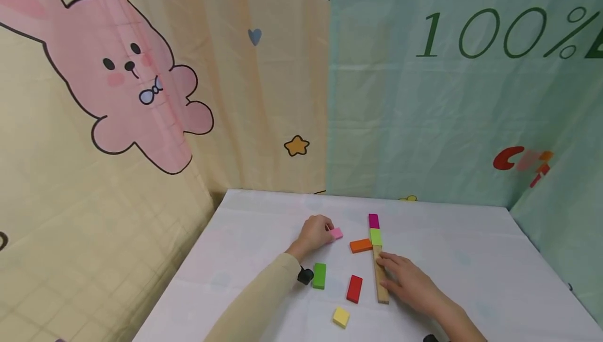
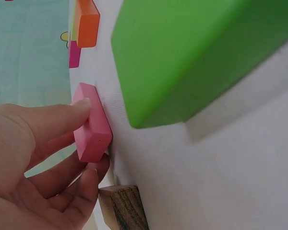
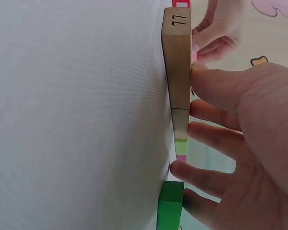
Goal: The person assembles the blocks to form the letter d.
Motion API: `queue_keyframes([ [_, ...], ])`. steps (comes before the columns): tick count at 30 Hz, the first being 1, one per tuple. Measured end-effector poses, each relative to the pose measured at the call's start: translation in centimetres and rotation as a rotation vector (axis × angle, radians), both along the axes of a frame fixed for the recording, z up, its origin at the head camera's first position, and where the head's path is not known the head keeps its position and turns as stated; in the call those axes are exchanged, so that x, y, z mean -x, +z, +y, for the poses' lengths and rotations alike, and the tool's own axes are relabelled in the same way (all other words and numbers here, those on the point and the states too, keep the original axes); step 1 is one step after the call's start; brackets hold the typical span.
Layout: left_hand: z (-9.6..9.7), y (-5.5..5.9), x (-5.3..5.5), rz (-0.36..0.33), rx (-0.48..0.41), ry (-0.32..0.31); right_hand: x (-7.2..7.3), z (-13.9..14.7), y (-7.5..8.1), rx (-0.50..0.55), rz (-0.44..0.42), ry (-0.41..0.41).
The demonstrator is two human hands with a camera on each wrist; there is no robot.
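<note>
My left hand (image 1: 314, 235) pinches a pink block (image 2: 92, 125) between thumb and fingers, low over the table left of a straight row. This row is made of a magenta block (image 1: 373, 221), a lime block (image 1: 376, 236) and plain wooden blocks (image 1: 381, 279) end to end. My right hand (image 1: 409, 281) lies along the row's right side, its fingers extended and touching the wooden blocks; the nearest wooden block bears a printed 77. A dark green block (image 3: 170, 207) is by that hand's outer fingers, hidden in the head view. An orange block (image 1: 360, 245) sits left of the row.
A green block (image 1: 319, 276), a red block (image 1: 354, 288) and a yellow block (image 1: 341, 317) lie apart on the white table (image 1: 264, 216). Beyond the left fingers is a dark-grained wooden block (image 2: 124, 207). Printed curtains (image 1: 264, 96) hang behind the table's far edge.
</note>
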State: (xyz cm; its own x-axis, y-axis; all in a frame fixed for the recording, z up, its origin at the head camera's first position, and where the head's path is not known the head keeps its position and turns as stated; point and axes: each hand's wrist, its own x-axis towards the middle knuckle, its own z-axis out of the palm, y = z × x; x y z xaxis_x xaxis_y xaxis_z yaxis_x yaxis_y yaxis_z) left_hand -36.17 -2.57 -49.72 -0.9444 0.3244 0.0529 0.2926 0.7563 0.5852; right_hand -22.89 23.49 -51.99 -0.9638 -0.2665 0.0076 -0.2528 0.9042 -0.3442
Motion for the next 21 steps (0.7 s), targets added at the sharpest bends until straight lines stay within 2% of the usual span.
queue_keyframes([
  [4,0.06,0.08,0.17,0.000,-0.029,-0.005,0.13,0.06,0.29,0.002,-0.011,0.005],
  [11,0.10,-0.29,0.09,-0.051,-0.107,0.024,0.16,0.24,0.42,-0.013,0.008,0.014],
  [21,0.14,0.17,-0.31,-0.077,-0.146,-0.006,0.18,0.20,0.15,0.002,0.005,0.018],
])
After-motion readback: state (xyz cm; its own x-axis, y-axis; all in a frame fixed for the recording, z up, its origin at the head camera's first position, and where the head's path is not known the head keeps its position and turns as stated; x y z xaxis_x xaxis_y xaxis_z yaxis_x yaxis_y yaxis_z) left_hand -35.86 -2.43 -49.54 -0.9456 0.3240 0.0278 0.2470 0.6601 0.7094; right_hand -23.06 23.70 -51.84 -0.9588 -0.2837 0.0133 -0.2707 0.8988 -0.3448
